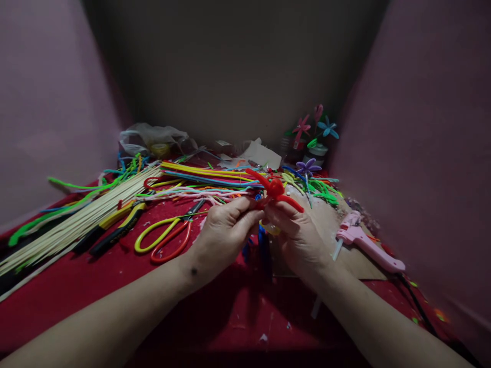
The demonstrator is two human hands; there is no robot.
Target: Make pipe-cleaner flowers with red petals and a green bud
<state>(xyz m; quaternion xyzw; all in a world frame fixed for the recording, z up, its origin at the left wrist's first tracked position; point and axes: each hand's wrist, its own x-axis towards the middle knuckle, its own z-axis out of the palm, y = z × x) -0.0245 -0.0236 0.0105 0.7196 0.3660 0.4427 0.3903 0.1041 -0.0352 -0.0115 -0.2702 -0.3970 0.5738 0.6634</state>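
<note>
A red pipe cleaner flower (pixel 275 189) with a round centre and a few fuzzy petals is held up in front of me. My left hand (pixel 230 225) pinches it from the left, thumb and fingers pressed together. From the right, my right hand (pixel 293 230) grips its lower side, with one petal lying over the fingers. Blue pipe cleaner loops (pixel 263 248) show below, between the hands; whether they join the flower I cannot tell. Scissors (pixel 164 237) with one yellow and one red handle lie just left of my left hand.
Pliers (pixel 118 230) and a bundle of thin sticks (pixel 88 212) lie at the left. Coloured pipe cleaners (pixel 203 174) stretch across the back. A pink glue gun (pixel 368 243) rests at the right on cardboard (pixel 326 225). Finished flowers (pixel 328 127) stand at the back right, and a plastic bag (pixel 149 137) at the back left.
</note>
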